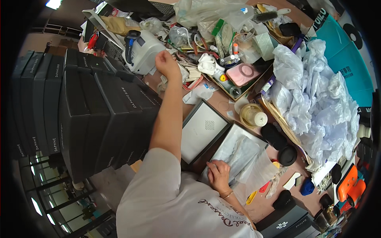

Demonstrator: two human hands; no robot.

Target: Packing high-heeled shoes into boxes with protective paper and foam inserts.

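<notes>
My left hand reaches far forward beside a light grey label printer with a dark blue part on top. Its fingers are curled closed; whatever they may hold is hidden. My right hand rests with fingers stretched out on a pale item wrapped in thin translucent plastic, lying in an open box. White wrapping paper spreads over the box's right side. Directly left of it lies a black-edged box lid, its white inside facing up.
Stacks of black shoeboxes rise on the left. A cluttered box holds a pink case and small bottles. Crumpled white tissue paper heaps on the right. A roll of tape, black round objects and more boxes stand nearby.
</notes>
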